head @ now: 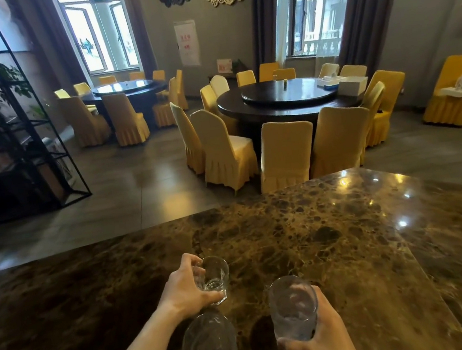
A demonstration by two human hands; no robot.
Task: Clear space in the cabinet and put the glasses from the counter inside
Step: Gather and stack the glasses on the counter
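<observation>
Left hand (185, 292): wrapped around a short tumbler (213, 278), thumb low at its base, fingers over the far side near the rim. Tumbler looks upright on the counter (336, 234), or just off it; cannot tell which.

Right hand (324, 339): closed around a tall glass (293, 308), thumb across the near side, fingers behind. Glass upright, long axis vertical, mouth up. Cannot tell if its base rests on the stone.

Third glass (209, 348): tall, free, nobody holding it. Sits near the counter's close edge, just under the left wrist and forearm, between the two hands. Its rim is very close to the left wrist; contact unclear.

Key relation: both hands are full, and the free glass lies nearest the left hand, toward the body from it. The cabinet is not in view, so the glasses must travel out of frame, likely with a turn of the body.

Judgement: lifting the left hand back risks clipping the free glass with the forearm; lifting straight up first looks safer. The free glass likely needs a second trip.

Beyond the counter: tiled floor, round tables (287, 98) ringed by yellow chairs (284, 152), a black shelf frame (22, 115) at left. None of it obstructs the hands.
</observation>
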